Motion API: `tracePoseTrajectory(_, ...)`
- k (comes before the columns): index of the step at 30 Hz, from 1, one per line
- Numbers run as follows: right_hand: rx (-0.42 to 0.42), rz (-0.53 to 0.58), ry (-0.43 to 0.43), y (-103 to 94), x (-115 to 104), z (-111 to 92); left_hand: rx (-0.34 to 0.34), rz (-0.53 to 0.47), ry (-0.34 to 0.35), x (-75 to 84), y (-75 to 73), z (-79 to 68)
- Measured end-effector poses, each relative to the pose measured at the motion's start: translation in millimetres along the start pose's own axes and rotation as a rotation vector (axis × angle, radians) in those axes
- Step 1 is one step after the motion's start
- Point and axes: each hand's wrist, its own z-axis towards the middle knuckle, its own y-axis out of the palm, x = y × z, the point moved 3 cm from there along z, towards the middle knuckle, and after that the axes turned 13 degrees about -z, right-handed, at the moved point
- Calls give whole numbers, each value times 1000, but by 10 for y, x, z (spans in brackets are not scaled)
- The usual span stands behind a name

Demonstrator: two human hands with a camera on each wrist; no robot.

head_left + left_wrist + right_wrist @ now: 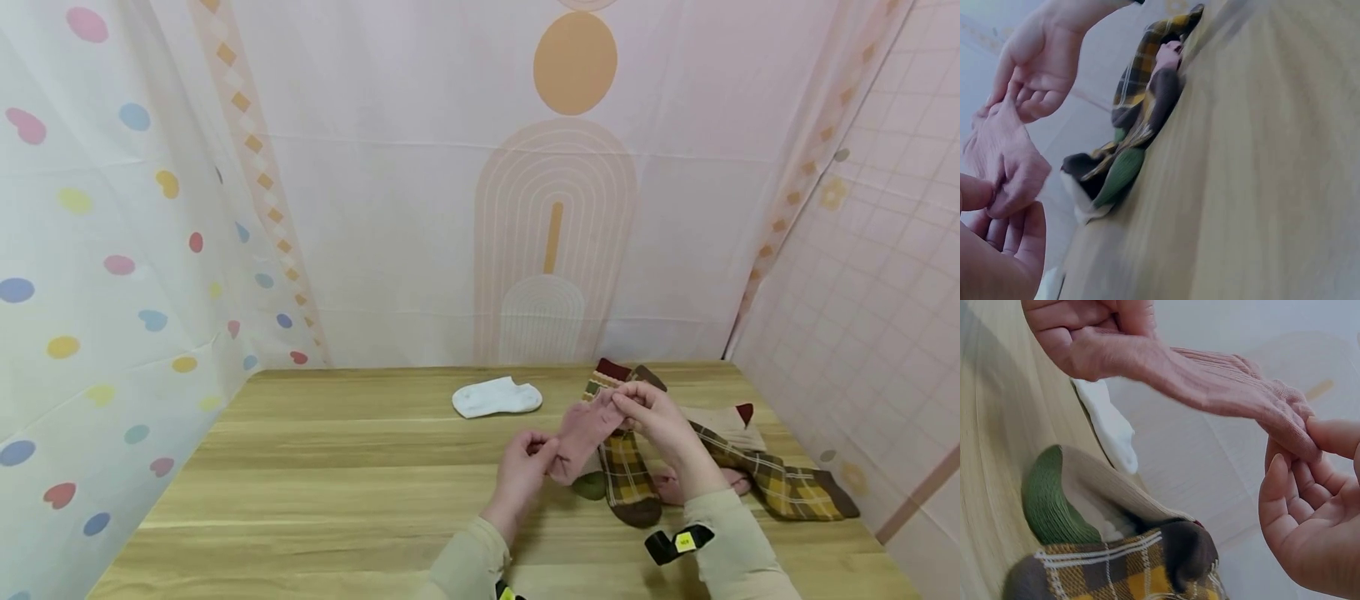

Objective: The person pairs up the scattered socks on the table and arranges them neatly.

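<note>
A pink ribbed sock hangs stretched between both hands above the sock pile. My left hand pinches its lower end between thumb and fingers. The opposite, upper end is pinched by my right hand. In the right wrist view the sock spans from one hand to the other, with its ribbing showing. Below it lie a brown-and-yellow plaid sock and a beige sock with a green end. Part of another pink sock shows beneath my right forearm.
One white ankle sock lies flat at the back of the wooden table. To the right are a second plaid sock and a cream sock with a dark red tip. Patterned curtains enclose the table.
</note>
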Motion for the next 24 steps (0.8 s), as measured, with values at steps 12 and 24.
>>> tracePoseTrajectory(12, -90, 225, -34, 108, 8, 56, 37, -13, 31, 162, -226, 127)
tracePoseTrajectory(24, -175, 401, -54, 231, -23, 77, 28, -80, 73, 289, -383, 243)
